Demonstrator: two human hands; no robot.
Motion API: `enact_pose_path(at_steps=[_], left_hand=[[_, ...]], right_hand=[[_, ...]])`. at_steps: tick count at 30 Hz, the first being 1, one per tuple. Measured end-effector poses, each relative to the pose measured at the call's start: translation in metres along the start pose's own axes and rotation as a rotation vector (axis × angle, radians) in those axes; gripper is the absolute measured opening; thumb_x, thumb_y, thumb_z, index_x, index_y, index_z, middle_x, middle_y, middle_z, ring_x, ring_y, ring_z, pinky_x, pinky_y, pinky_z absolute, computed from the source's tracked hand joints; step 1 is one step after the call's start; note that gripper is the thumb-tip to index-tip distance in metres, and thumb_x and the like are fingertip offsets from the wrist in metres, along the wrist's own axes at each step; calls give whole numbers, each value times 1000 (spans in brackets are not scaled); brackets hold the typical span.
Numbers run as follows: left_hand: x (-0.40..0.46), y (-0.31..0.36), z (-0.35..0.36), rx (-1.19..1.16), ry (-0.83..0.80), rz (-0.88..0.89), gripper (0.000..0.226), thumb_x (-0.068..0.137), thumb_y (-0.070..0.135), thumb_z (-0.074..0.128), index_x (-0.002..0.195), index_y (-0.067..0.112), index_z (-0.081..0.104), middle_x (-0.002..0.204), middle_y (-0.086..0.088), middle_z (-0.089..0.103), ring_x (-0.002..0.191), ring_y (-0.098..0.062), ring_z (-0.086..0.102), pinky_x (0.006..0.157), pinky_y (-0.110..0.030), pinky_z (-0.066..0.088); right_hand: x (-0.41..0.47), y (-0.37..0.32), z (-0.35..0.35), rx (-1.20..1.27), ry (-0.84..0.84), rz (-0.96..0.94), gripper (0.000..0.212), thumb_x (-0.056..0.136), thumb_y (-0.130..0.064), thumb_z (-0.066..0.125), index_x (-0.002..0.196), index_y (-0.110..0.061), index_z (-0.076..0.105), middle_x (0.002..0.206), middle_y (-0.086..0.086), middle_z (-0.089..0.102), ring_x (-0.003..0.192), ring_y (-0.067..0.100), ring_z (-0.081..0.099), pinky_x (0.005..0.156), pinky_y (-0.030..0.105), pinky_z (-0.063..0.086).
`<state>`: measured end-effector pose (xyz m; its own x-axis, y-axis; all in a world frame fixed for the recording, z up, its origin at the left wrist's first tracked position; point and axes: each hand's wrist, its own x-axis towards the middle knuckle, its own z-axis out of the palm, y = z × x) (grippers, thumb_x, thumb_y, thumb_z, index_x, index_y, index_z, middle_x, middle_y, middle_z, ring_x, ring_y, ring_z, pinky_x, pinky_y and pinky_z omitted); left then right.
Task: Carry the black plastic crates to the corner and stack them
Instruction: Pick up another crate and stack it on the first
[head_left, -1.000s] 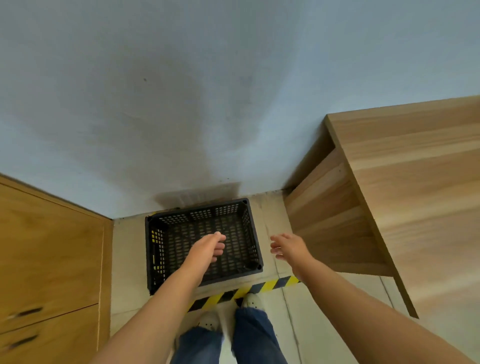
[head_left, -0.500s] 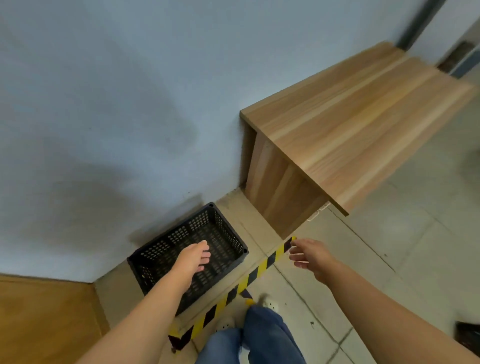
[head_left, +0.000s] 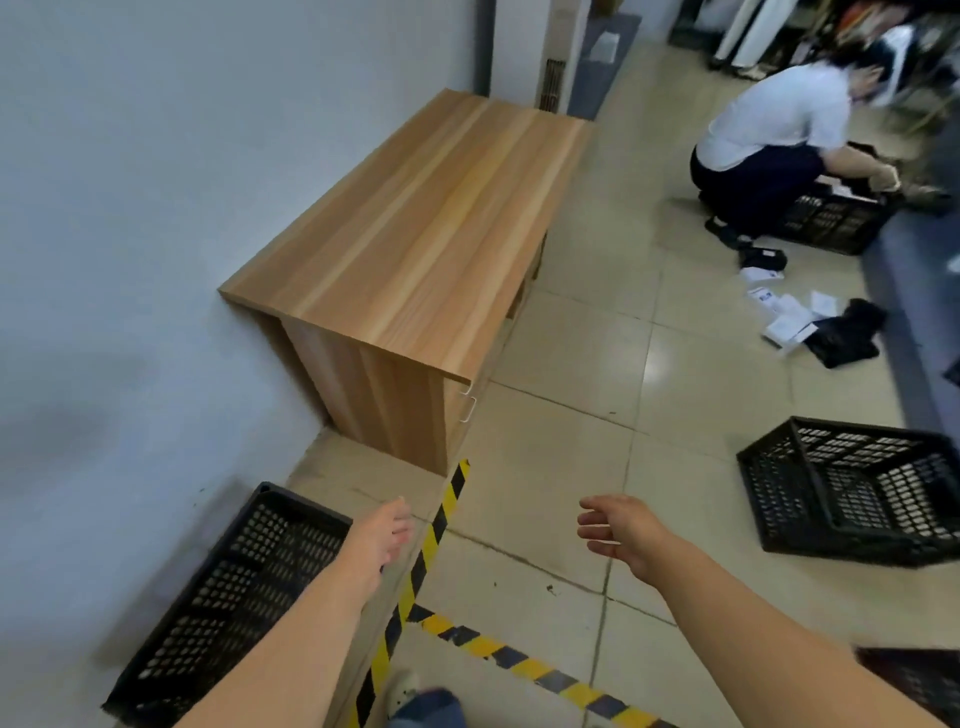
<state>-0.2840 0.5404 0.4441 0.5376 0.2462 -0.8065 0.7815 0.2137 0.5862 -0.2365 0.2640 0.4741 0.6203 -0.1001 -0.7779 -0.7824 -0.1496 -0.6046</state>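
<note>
Both my left hand (head_left: 382, 535) and right hand (head_left: 621, 527) hung open, holding nothing; the next black crate (head_left: 852, 488) lay at frame right, nearer my right hand.

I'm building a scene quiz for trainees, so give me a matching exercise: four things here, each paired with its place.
Things:
1. corner crate
2. empty crate
3. wooden cabinet
4. crouching person

Places:
A. far right, bent over another crate
B. against the wall, beyond the striped tape
C. open floor, right
D. by the wall, lower left

Pairs: 1-D, 2-C, 3-B, 4-A
</note>
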Motion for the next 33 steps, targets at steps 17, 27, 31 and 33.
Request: enact_pose_path(at_steps=[17, 27, 31, 33], left_hand=[[-52, -51, 375, 296, -244, 91, 23, 96, 24, 43, 85, 12, 58, 78, -3, 59, 72, -14, 57, 65, -25, 41], [-30, -22, 494, 318, -328, 122, 26, 97, 28, 41, 86, 10, 57, 91, -9, 60, 78, -17, 57, 65, -27, 42], [-11, 2, 554, 306, -369, 115, 26, 97, 27, 40, 83, 12, 55, 86, -7, 60, 78, -16, 56, 68, -27, 41], [2, 17, 587, 304, -375, 110, 26, 97, 26, 40, 82, 11, 55, 85, -7, 60, 77, -17, 56, 67, -27, 42]], right_hand=[[14, 114, -374, 266, 319, 123, 11, 94, -12, 48, 98, -3, 55, 78, 10, 56, 70, 20, 56, 72, 34, 49], [45, 126, -466, 423, 369, 170, 20, 95, -15, 49, 108, -2, 55, 94, 12, 60, 86, 25, 60, 75, 35, 50], [74, 111, -518, 505, 427, 192, 22, 95, -16, 50, 111, -3, 55, 92, 11, 61, 81, 22, 61, 61, 31, 47], [91, 98, -545, 538, 462, 202, 21, 96, -16, 47, 111, -4, 56, 90, 11, 60, 79, 23, 60, 60, 31, 46]])
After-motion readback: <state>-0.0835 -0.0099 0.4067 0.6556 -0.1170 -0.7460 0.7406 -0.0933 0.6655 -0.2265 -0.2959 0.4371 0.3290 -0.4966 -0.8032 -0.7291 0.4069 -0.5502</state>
